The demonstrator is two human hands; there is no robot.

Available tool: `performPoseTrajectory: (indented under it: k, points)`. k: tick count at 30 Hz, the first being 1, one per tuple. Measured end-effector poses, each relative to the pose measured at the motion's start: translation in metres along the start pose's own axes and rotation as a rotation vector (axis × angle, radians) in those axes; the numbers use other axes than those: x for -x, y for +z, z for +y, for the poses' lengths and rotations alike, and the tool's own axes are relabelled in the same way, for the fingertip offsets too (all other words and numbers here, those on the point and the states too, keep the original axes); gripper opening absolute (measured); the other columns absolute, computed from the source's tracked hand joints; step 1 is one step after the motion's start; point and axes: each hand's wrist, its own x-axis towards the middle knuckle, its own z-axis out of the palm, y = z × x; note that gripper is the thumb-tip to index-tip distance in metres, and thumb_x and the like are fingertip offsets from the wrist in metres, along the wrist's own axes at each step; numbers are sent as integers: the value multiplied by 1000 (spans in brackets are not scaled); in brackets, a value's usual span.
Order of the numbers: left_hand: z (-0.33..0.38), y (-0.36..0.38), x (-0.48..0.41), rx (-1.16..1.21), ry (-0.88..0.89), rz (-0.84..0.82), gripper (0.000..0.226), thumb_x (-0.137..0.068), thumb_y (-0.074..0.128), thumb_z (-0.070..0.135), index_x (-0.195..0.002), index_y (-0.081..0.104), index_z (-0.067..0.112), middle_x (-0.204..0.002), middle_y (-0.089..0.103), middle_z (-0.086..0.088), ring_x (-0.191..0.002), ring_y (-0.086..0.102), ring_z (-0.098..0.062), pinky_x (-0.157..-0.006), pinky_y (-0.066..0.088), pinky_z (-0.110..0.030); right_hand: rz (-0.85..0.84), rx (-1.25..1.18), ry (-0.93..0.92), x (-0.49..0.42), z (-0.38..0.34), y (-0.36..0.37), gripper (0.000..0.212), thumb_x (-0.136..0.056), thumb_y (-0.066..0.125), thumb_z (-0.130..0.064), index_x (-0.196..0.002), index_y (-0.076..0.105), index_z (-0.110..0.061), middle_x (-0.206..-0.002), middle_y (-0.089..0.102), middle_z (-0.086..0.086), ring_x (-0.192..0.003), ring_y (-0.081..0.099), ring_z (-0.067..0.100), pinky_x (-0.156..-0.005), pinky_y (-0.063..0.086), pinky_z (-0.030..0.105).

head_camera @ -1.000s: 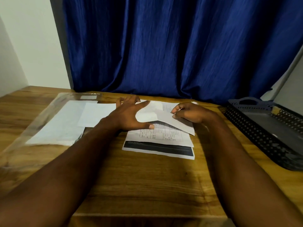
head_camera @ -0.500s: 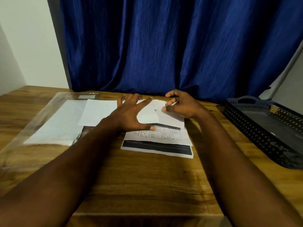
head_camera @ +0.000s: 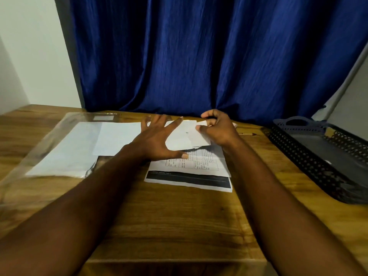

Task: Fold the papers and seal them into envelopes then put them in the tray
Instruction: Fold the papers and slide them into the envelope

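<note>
Hands (head_camera: 155, 140) on folded paper (head_camera: 185, 136), tray (head_camera: 310, 156) well apart right

One head-worn camera looks forward and down, close over the wooden table (head_camera: 179, 226), facing the blue curtain (head_camera: 199, 56).

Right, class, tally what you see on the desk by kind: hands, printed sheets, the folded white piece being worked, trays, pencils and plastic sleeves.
Hands: 2, left hand and right hand
Printed sheets: 2, table sheet and black-banded sheet
Folded white piece: 1
Tray: 1
Pencil: 1
Clear plastic sleeve: 1
Total: 8
</note>
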Motion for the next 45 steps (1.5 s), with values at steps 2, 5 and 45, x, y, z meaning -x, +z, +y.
performPoseTrajectory:
  k: [2,5,45]
  points:
    - [-1,1,0,-3,-6,13,125,-64,40,105,-165,-4,46,-176,3,-3,-162,0,-33,-124,-3,-66,36,24,-34,-1,0,2,36,-87,88,-19,-115,66,-22,-102,70,-2,-93,67,12,-83,60,30]
    - [-3,1,1,-11,-4,63,125,-64,39,105,-166,-2,44,-175,6,-2,-161,4,-32,-125,-2,-65,111,-47,19,-4,0,-4,27,-89,85,-15,-107,65,-20,-91,72,0,-84,70,14,-80,61,32]
    - [16,7,0,36,10,-179,110,-74,36,100,-165,-1,48,-176,1,4,-161,2,-31,-125,1,-65,31,228,102,7,12,18,50,-84,90,-16,-120,55,-26,-113,69,4,-93,71,21,-66,60,30]
